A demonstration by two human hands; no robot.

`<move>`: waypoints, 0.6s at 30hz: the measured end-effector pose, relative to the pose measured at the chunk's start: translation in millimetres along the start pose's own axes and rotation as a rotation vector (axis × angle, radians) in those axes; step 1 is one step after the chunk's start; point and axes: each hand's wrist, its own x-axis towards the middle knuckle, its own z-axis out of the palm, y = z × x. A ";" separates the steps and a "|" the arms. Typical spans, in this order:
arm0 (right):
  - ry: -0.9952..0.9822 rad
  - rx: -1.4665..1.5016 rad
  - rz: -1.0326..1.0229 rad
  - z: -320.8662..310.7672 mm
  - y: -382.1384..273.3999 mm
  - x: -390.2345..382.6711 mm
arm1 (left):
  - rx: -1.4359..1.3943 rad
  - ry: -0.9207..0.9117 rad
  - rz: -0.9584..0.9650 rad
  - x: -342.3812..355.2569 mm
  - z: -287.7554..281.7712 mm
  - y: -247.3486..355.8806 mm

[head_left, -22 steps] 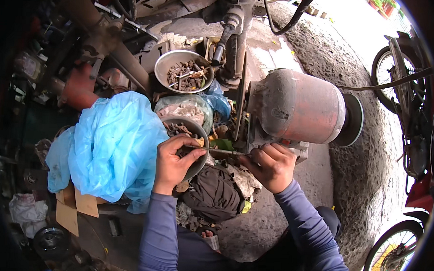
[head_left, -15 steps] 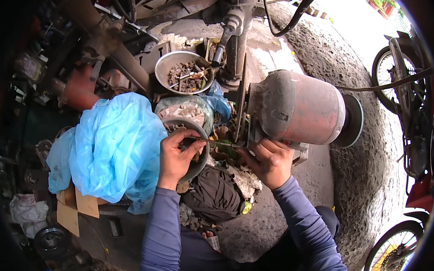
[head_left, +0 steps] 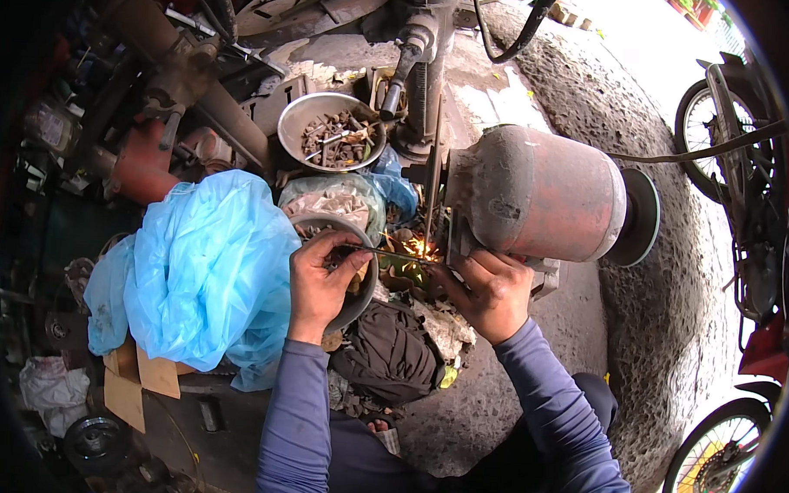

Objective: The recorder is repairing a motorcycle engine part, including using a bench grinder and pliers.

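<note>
So, grinding is clearly underway here. Left hand has a thin dark rod pinched between thumb and fingertips at one end, and the right hand has its fingers curled in around the other end, thumb side toward the wheel. Can't really make out that right grip in detail, but it looks like a pinch too. The rod runs roughly level between the two, right at the near edge of the upright grinding disc, and there's a small burst of orange sparks at that spot, so I'd say metal is coming off right now.

How far along? Judging from this, somewhere in the middle: piece is up at the disc and biting, but neither hand has let go, so this one isn't done. No way to tell how much is ground off or how much is left, the rod's too small for that. Left hand sits over a grey bowl of bits, and behind it a metal bowl holds lots more brownish pieces. Couldn't tell you whether any of those are finished.
</note>
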 end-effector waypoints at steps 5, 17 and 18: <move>0.014 -0.007 -0.003 1.0 0.8 -1.5 | 0.038 0.001 0.022 0.3 1.1 -2.4; 0.025 -0.019 -0.007 0.7 3.5 -6.4 | 0.058 0.011 0.051 0.6 3.0 -1.3; 0.016 -0.017 -0.005 -0.5 3.5 -6.7 | 0.043 0.020 0.042 0.2 3.1 -1.5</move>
